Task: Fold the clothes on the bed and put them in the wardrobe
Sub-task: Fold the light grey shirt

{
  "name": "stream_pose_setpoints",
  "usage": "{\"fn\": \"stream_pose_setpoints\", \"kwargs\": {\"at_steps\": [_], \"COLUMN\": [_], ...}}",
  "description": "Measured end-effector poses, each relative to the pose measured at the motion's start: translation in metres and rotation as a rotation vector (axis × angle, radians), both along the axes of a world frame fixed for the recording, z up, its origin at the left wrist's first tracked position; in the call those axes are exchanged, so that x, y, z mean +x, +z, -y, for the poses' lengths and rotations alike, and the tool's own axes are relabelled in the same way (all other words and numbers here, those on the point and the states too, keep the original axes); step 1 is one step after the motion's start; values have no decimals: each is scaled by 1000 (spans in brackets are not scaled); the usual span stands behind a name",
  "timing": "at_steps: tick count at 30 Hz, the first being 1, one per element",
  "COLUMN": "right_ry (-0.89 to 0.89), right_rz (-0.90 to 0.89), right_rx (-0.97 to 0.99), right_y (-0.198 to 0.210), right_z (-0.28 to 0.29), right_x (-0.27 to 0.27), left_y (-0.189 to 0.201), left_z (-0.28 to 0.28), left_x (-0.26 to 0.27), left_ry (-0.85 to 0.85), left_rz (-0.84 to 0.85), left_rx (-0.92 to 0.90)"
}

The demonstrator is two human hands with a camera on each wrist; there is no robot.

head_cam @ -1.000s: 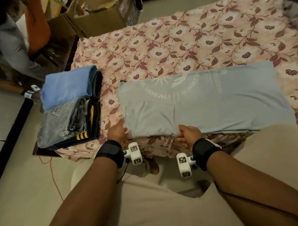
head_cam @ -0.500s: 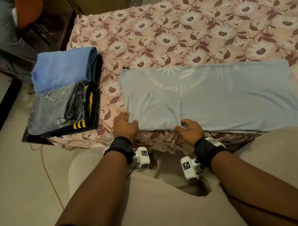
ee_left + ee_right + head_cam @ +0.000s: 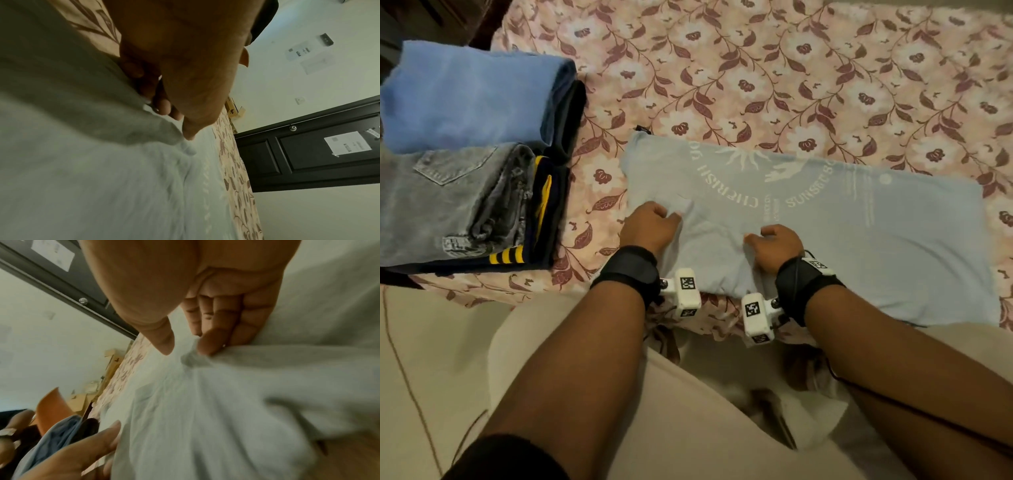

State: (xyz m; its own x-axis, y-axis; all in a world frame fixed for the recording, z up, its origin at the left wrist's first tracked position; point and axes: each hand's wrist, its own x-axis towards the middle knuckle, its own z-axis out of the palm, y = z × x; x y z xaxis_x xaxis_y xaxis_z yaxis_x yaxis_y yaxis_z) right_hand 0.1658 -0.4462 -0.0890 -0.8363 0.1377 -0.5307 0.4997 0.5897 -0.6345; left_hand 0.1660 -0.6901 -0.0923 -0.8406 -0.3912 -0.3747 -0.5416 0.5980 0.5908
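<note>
A pale blue T-shirt [image 3: 859, 246] with white print lies flat across the near edge of the floral bed [image 3: 756, 68]. Its sleeve flap [image 3: 712, 253] is raised and carried over the shirt body. My left hand [image 3: 650, 226] pinches the flap's left corner; in the left wrist view the cloth [image 3: 102, 113] sits between my curled fingers [image 3: 162, 105] and thumb. My right hand [image 3: 774, 246] pinches the flap's right corner, with fingertips [image 3: 209, 345] curled into the fabric [image 3: 205, 402].
A stack of folded clothes sits at the bed's left corner: a blue top [image 3: 469, 99], grey jeans [image 3: 445, 202] and a dark garment with yellow stripes [image 3: 517, 253]. A dark door [image 3: 318, 154] stands beyond the bed. My beige-clad legs [image 3: 654, 428] are below the bed edge.
Both hands took hold of the sleeve flap's near corners and moved it away from me, up over the shirt body. The head view shifted closer and lower.
</note>
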Motion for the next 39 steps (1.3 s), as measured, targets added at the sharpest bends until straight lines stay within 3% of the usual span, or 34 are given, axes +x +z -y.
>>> {"fn": "stream_pose_setpoints", "kwargs": {"at_steps": [5,8,11,16,18,20,21,22,24,26,33,39], "right_ry": [22,20,28,-4,127,373,500,607,741,774,736,613], "right_rz": [-18,-151,-257,-151,-272,-498,-530,-470,-244,-240,-166,-80], "right_rx": [51,96,79,12,86,215,253,276,359,421,484,565], "right_y": [-10,-9,-5,-5,1,0,-5,-13,-31,-44,-38,-29], "right_z": [-5,-5,1,5,14,36,48,58,63,55,-6,-127], "right_x": [-12,-14,-13,-9,2,18,25,30,40,48,37,39], "left_y": [7,8,5,-7,0,4,2,-5,-24,-42,-46,-45], "left_z": [-8,-6,4,11,-2,-23,-32,-37,-36,-21,3,1], "left_x": [-10,-11,-10,0,8,17,21,26,37,47,49,48], "left_ry": [12,56,107,162,44,-234,-388,-505,-592,-589,-516,-497], "left_rz": [-20,-101,-224,-279,-361,-535,-557,-518,-266,-81,-17,28], "left_rx": [51,184,197,99,-120,-186,-187,-208,-324,-399,-459,-437]}}
